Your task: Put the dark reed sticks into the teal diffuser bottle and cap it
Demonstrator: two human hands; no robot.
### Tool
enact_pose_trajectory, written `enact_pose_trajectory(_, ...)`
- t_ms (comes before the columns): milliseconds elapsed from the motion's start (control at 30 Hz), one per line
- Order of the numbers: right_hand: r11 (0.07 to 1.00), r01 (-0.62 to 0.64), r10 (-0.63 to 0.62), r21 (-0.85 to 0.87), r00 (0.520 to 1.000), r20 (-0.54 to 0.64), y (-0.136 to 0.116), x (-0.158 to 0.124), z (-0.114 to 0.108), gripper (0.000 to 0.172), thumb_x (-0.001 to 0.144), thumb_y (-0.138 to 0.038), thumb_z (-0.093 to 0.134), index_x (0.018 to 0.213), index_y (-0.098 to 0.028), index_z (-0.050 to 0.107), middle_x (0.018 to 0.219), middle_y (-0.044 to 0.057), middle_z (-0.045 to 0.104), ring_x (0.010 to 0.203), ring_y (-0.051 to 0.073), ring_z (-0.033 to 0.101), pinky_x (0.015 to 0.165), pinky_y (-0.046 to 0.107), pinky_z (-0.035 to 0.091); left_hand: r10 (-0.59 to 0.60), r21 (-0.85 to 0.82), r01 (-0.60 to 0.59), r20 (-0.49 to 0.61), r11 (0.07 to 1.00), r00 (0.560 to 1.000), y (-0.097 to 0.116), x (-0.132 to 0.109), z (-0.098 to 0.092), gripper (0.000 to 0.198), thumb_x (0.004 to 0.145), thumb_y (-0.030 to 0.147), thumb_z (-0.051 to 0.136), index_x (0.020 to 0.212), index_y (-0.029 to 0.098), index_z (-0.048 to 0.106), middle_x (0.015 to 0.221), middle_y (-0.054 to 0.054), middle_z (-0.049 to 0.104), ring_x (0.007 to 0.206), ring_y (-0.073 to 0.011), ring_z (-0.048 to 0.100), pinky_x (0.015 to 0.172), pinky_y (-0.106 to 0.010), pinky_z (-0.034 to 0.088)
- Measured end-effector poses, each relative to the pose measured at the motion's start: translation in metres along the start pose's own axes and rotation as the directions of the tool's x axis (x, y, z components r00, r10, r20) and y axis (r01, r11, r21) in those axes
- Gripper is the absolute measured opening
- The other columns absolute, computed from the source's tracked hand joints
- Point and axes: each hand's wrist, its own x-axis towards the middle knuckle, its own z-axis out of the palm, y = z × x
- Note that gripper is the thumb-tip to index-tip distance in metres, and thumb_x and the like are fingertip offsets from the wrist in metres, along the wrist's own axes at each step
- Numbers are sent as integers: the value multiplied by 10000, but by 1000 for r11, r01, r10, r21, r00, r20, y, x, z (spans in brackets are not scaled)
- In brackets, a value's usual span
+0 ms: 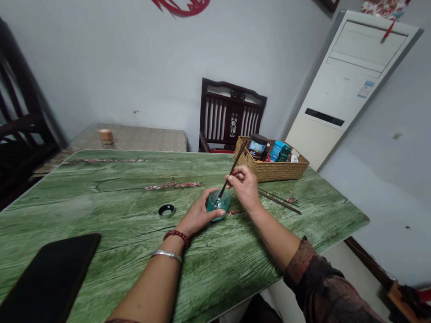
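Teal glass jar [218,205] sits steadied in the left hand's [197,217] closed grip on the bench [128,196], the right hand [243,186] pinching a dark stick [233,169] into it.

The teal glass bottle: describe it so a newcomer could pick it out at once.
On the green wood-print table, near the wicker basket, the left hand cups a small round teal glass bottle. Unlike the flat black ring lying beside it, it has a dark stick in its mouth, held by the right hand.
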Motion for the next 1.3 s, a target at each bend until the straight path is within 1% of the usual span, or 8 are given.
enact_pose_trajectory(133,995,-32,36,-95,998,43,7,-8,-10,230,745,-366,697,891,-209,611,774,-16,676,646,135,630,628,276,557,-13,20,13,-3,1000,1000,3,0,0,756,667,474,788,1323,206,524,1304,-113,646,1212,-320,602,1068,-492,445)
enact_pose_trajectory(267,923,82,-112,-377,992,-59,13,-15,-64,172,812,-352,629,903,-210,663,851,13,715,763,165,651,745,297,526,-28,45,29,-4,999,1000,3,0,-1,759,679,483,771,1336,203,515,1300,-113,649,1210,-322,606,1070,-497,445)
enact_pose_trajectory(333,812,93,-200,-576,972,-124,23,-20,-103,170,848,-330,569,890,-204,676,848,29,710,793,186,644,785,316,502,-33,47,33,6,998,999,2,0,-1,759,685,484,767,1341,205,506,1294,-114,651,1210,-320,608,1067,-491,450)
enact_pose_trajectory(433,606,-11,-246,-796,948,-201,46,-33,-157,197,861,-268,506,881,-190,685,885,73,704,867,225,618,848,352,471,-33,57,33,5,998,999,2,0,-1,758,688,494,765,1339,207,502,1293,-113,649,1199,-314,617,1051,-474,465)
enact_pose_trajectory(533,426,-104,-190,-899,961,-202,68,-48,-186,233,870,-208,488,926,-175,712,960,107,703,960,248,590,919,367,432,-39,71,39,4,997,999,3,1,-1,752,691,499,763,1335,210,503,1290,-112,651,1178,-306,628,1032,-455,478)
enact_pose_trajectory(667,257,-129,-30,-958,990,-141,82,-59,-187,272,887,-179,525,1040,-180,749,1100,122,688,1070,254,559,967,366,388,-56,81,56,0,995,998,6,1,-2,741,685,482,759,1326,205,509,1253,-111,665,1148,-310,635,1024,-468,478)
enact_pose_trajectory(833,97,-90,51,-991,995,-85,82,-61,-177,293,896,-216,582,1142,-212,741,1275,134,628,1175,288,503,1015,406,348,-77,102,76,9,992,997,9,1,-3,781,680,503,758,1342,187,490,1286,-127,647,1185,-326,615,1047,-480,458)
enact_pose_trajectory(1300,107,-82,39,-991,996,-78,80,-61,-177,169,864,-234,640,997,-220,744,1218,102,642,1139,267,510,1002,379,346,-72,97,72,5,993,997,11,0,-3,767,684,492,753,1341,186,502,1275,-121,657,1166,-316,629,1043,-480,470)
